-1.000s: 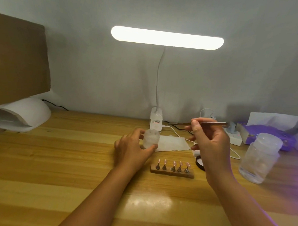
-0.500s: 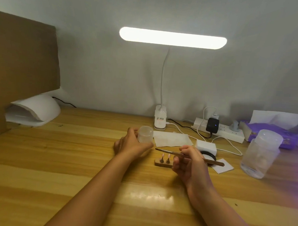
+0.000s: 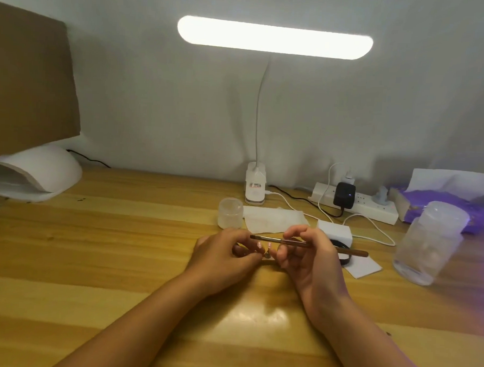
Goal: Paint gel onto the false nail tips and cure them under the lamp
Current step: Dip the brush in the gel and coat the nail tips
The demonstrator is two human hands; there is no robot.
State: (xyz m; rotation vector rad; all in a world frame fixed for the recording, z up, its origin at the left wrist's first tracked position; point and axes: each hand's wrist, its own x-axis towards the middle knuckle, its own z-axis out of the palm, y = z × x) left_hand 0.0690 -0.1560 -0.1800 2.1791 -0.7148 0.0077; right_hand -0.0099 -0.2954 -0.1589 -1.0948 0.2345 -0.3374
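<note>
Brush 1, visible nail tips 2

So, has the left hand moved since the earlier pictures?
Yes. The left hand left the frosted cup near the lamp base and came toward the person, to the nail tips.

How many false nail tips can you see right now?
2. One pink tip stands by the fingers of the left hand, the other beside it, both beneath the brush. The right hand may hide more.
</note>
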